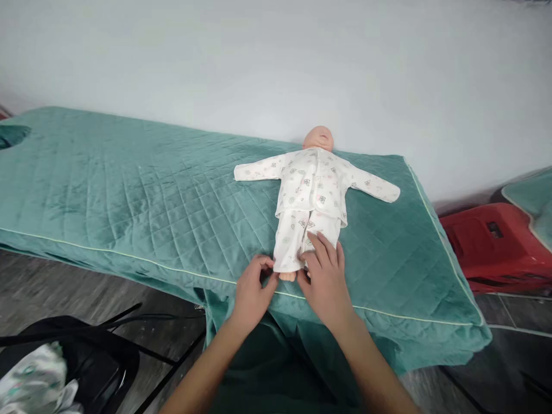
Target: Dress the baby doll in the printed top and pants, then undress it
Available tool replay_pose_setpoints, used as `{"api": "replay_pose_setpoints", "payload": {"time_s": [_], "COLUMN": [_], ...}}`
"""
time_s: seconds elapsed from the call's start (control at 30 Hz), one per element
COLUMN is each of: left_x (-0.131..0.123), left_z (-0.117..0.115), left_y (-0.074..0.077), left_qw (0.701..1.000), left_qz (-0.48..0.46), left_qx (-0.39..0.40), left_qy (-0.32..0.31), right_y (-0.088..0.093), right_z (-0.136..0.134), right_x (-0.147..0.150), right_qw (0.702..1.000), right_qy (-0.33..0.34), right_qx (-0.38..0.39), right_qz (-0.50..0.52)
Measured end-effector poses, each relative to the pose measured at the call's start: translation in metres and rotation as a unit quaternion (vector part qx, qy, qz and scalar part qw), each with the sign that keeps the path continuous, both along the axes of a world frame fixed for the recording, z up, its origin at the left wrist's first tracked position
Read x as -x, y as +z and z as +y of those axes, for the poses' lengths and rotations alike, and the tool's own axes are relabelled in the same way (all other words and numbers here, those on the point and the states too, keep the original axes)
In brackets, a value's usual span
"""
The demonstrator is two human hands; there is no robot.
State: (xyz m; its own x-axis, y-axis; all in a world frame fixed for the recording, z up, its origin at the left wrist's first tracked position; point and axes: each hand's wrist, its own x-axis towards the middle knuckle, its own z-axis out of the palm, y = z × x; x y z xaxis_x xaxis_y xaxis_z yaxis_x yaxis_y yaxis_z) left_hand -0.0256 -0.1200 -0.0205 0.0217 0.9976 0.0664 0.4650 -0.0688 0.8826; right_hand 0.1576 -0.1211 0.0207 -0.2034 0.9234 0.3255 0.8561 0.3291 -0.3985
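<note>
A baby doll [318,138] lies on its back near the right end of the green quilted bed cover [185,201]. It wears a white printed baby jacket [308,178], both sleeves spread wide and covering its hands. Below are matching baby trousers [290,238], with toes showing under one cuff. At the outer side of that cuff, my left hand [254,290] pinches the hem between thumb and fingers. My right hand [325,279] has thumb and index finger closed at the cuff's inner side. Its other fingers lie over the second trouser leg, hiding much of it.
A pale wall [259,69] runs behind the bed. Red plastic stools [495,241] stand at the right. On the floor side at lower left is a black chair [99,356] with patterned white cloth [37,376] on it. The cover has a hole at far left.
</note>
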Motion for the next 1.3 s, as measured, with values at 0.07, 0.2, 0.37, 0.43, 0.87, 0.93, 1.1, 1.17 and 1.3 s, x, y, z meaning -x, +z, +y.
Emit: {"api": "replay_pose_setpoints", "payload": {"time_s": [0.07, 0.2, 0.37, 0.43, 0.87, 0.93, 1.1, 1.17, 1.3], "left_x": [-0.004, -0.006, -0.004, -0.004, -0.021, -0.031, -0.052, -0.056, -0.056], "left_z": [0.003, 0.000, -0.010, -0.012, -0.027, -0.024, -0.007, 0.000, 0.006], "left_y": [0.003, 0.013, 0.019, 0.015, 0.022, 0.029, 0.035, 0.035, 0.035], "left_qw": [1.000, 0.997, 0.990, 0.989, 0.919, 0.913, 0.883, 0.876, 0.881], "left_qz": [-0.009, -0.055, -0.074, -0.045, 0.208, 0.238, 0.358, 0.376, 0.362], "left_qx": [-0.012, -0.058, -0.119, -0.140, -0.332, -0.326, -0.291, -0.290, -0.292], "left_qy": [-0.003, -0.016, 0.012, 0.016, -0.046, -0.070, -0.085, -0.087, -0.085], "right_y": [0.001, 0.004, 0.002, -0.003, -0.023, -0.030, -0.039, -0.039, -0.033], "right_z": [0.000, -0.004, -0.018, -0.024, -0.045, -0.043, -0.034, -0.030, -0.030], "right_x": [0.004, 0.003, -0.001, 0.002, -0.029, -0.033, -0.030, -0.030, -0.035], "right_qw": [1.000, 0.999, 0.993, 0.993, 0.953, 0.954, 0.977, 0.981, 0.980], "right_qy": [-0.016, -0.012, -0.002, -0.015, -0.061, -0.095, -0.122, -0.110, -0.081], "right_qx": [-0.004, -0.023, -0.088, -0.096, 0.004, 0.009, 0.000, 0.007, 0.014], "right_qz": [-0.007, 0.031, 0.077, 0.072, 0.298, 0.283, 0.176, 0.161, 0.182]}}
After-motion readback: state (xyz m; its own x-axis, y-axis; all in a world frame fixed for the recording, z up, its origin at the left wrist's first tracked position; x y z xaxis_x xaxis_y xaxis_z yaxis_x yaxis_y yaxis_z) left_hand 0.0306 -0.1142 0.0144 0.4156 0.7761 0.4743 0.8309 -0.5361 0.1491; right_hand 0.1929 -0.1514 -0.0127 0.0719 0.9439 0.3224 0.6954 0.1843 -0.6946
